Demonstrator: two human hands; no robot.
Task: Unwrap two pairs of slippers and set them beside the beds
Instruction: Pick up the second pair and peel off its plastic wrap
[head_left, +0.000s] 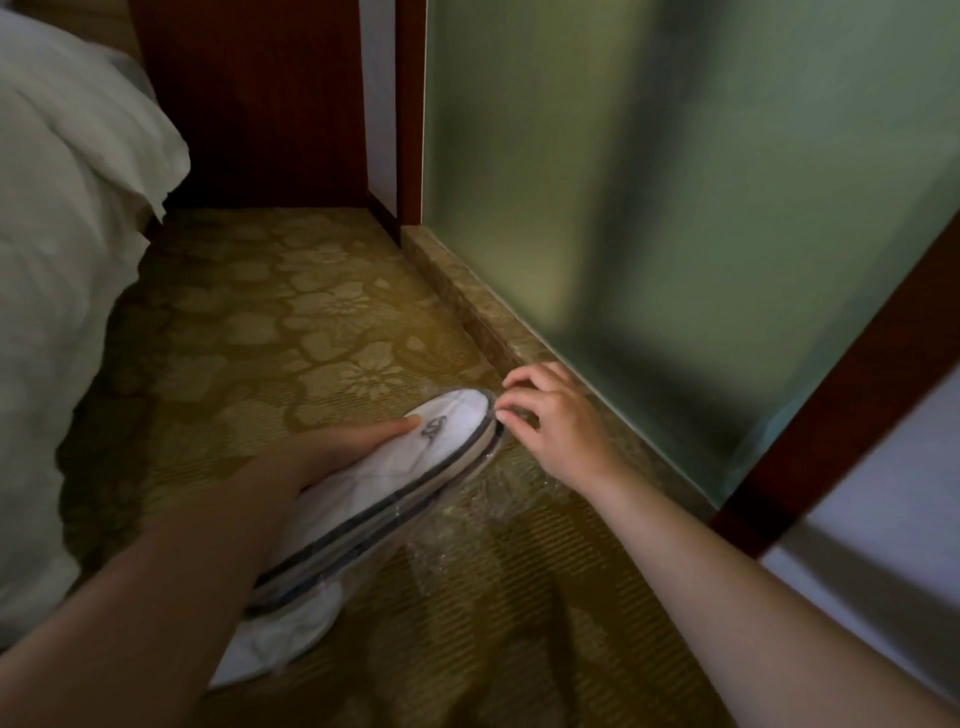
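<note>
A flat pair of white slippers (395, 483) with dark sole edges is stacked together inside a clear plastic wrapper (467, 499). My left hand (332, 457) grips the pair from the left side, thumb lying on the top slipper near its printed logo. My right hand (556, 426) is at the toe end, its fingertips pinching the clear plastic there. The slippers are held low over the patterned carpet (291, 322). A second pair is not in view.
A bed with a white duvet (67, 218) fills the left side. A dark wooden panel (249, 98) stands at the far end. A frosted glass wall (675, 182) on a stone ledge (467, 312) runs along the right, with a wooden frame (831, 415).
</note>
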